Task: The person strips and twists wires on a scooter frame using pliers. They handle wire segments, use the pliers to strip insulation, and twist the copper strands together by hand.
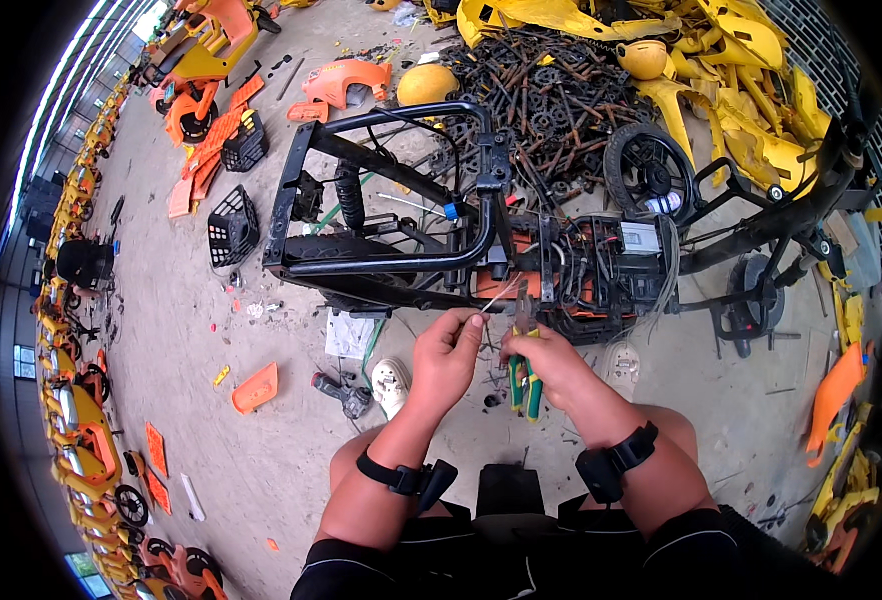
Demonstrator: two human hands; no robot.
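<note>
Pinched between the thumb and fingers of my left hand [449, 352] is a thin pale wire [501, 297], which runs up toward the bike frame. My right hand [551, 362] grips pliers [524, 375] with green and yellow handles, their jaws pointing up beside the wire. Whether the jaws touch the wire I cannot tell. Just beyond both hands lies a stripped black scooter frame [391, 265] on its side. Its middle holds a bundle of cables and black housings [626, 265], with an orange panel [509, 285] showing beneath.
A cordless power tool [343, 395] lies by my left shoe [391, 388]. An orange plastic piece [256, 388] and a black basket [233, 228] are on the floor to the left. Beyond the frame rise a heap of rusty metal parts [536, 90] and yellow panels [751, 110]. Scooters [86, 430] line the left.
</note>
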